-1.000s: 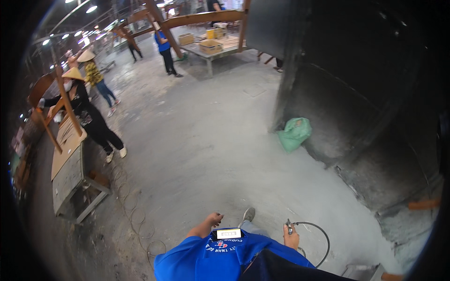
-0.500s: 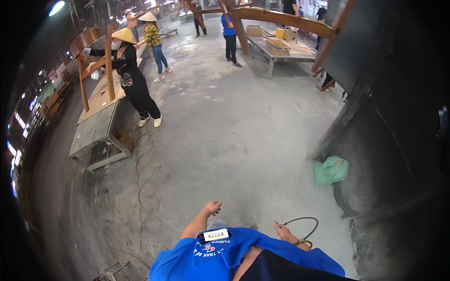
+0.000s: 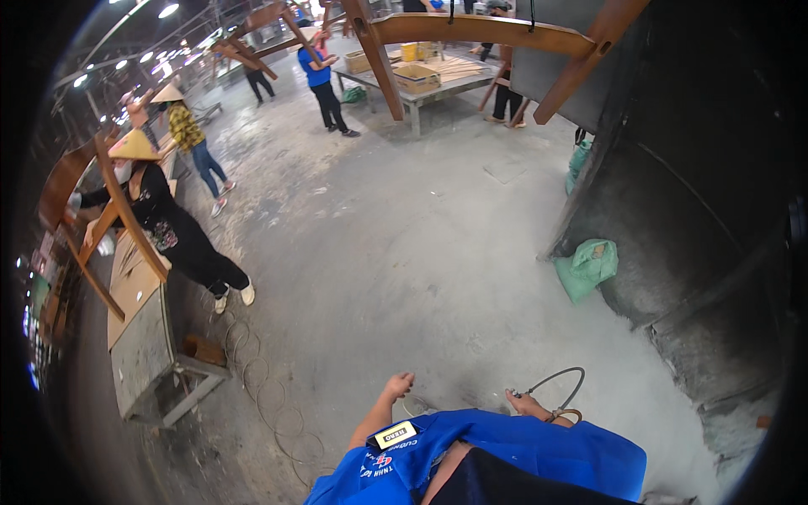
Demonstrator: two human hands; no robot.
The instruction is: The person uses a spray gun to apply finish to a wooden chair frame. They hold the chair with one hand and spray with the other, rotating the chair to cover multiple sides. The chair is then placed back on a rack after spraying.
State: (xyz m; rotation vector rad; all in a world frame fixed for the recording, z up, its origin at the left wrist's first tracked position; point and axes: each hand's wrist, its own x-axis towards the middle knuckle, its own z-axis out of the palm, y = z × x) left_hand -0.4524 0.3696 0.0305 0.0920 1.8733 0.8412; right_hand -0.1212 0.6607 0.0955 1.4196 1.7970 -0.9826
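Note:
My right hand (image 3: 528, 405) is closed around the small metal end fitting (image 3: 515, 393) of a thin dark hose (image 3: 579, 380). From the fitting the hose arcs up and back down to my wrist, where a yellowish length of it lies. My left hand (image 3: 401, 385) hangs over the floor with its fingers loosely bent and apart, and nothing shows in it. Both hands are low in the picture, in front of my blue shirt (image 3: 505, 429).
A green sack (image 3: 588, 269) lies by the dark wall panel at right. Wooden frames (image 3: 484, 32) hang overhead. At left a person in a conical hat (image 3: 160, 202) handles a wooden frame over a bench (image 3: 139, 362). Coiled hose (image 3: 265, 387) lies on the floor; a table (image 3: 412, 97) stands farther back.
My view has swung: the left bench and worker sit lower and farther left, and the back table shifts left. My left hand's fingers look more curled. The hose fitting stays in my right hand.

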